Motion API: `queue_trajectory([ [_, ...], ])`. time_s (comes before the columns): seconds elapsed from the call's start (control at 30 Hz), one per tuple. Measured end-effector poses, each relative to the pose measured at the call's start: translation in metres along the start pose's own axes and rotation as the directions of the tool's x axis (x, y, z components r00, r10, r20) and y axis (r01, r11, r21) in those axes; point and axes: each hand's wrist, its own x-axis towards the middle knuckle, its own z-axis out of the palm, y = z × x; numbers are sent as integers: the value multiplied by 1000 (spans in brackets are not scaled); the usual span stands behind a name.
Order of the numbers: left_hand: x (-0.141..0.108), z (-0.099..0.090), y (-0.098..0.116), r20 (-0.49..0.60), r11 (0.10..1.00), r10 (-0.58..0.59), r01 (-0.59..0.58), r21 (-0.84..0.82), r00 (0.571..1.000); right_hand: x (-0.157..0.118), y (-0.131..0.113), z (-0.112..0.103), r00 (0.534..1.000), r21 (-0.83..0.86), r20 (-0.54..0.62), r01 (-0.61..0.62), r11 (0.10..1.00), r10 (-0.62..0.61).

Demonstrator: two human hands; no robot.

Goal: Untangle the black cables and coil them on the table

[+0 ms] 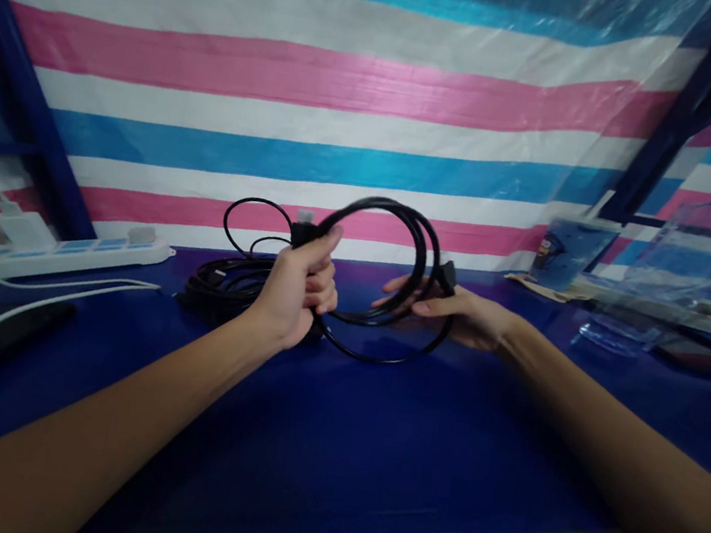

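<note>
Gripping the black cable (425, 250) beside its plug, apparently to keep the loops gathered, the left hand (292, 289) is closed. The right hand (468, 316) supports the far side, fingers loosely parted. The coil hangs between them above the counter (369, 454).

Has slim, smooth forearms (138, 399), uncovered as far as the view reaches, broadening toward the elbows. Ends in a bare left hand (291, 293) and a bare right hand (471, 316), both with slender fingers (321, 286).
</note>
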Motion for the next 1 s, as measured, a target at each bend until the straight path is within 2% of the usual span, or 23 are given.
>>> queue_trajectory([
  [0.1,3,-5,5,-46,998,52,-53,-17,998,12,5,17,978,-35,-200,47,998,-53],
  [0.17,3,-6,6,-47,998,59,-58,21,997,15,3,22,939,-206,-337,-9,979,-62],
  [0.23,2,-4,6,-47,995,78,-74,70,996,14,-2,20,871,-400,-474,-84,913,-127],
  [0.27,1,-2,5,-43,993,79,-75,88,996,13,-5,17,819,-461,-539,-91,883,-198],
  [0.3,0,0,4,-31,993,61,-58,100,998,11,-7,15,744,-494,-604,-68,867,-286],
  [0.33,-1,3,2,-14,994,20,-18,109,1000,10,-9,15,649,-510,-664,-28,860,-372],
  [0.4,-5,9,-3,50,986,-112,104,133,992,8,-12,17,470,-529,-734,58,847,-491],
  [0.43,-8,11,-6,88,975,-177,163,153,980,7,-13,21,412,-545,-741,93,834,-530],
  [0.47,-10,14,-8,118,963,-224,202,179,967,7,-13,25,379,-570,-731,119,813,-568],
  [0.53,-14,17,-10,148,949,-253,215,232,956,8,-13,35,353,-625,-682,173,761,-640],
  [0.57,-15,17,-10,149,945,-246,203,255,958,9,-12,39,354,-637,-658,209,742,-664],
  [0.6,-15,17,-9,138,944,-230,186,272,963,11,-11,41,378,-620,-644,250,743,-665],
  [0.63,-15,17,-8,124,943,-214,171,286,969,12,-10,43,427,-568,-643,291,770,-636],
  [0.7,-13,14,-6,84,941,-179,146,305,980,14,-7,42,600,-371,-620,342,863,-505],
  [0.77,-9,10,-5,18,944,-126,114,309,992,16,-3,38,775,-174,-517,320,931,-363],
  [0.83,-4,5,-2,-59,958,-68,82,275,996,16,2,34,882,-75,-398,241,968,-250],
  [0.9,1,0,2,-127,979,-20,45,197,992,16,7,31,943,-16,-306,135,991,-134],
  [1.0,5,-5,9,-178,996,32,-15,93,984,15,13,28,971,85,-240,30,996,-8],
])
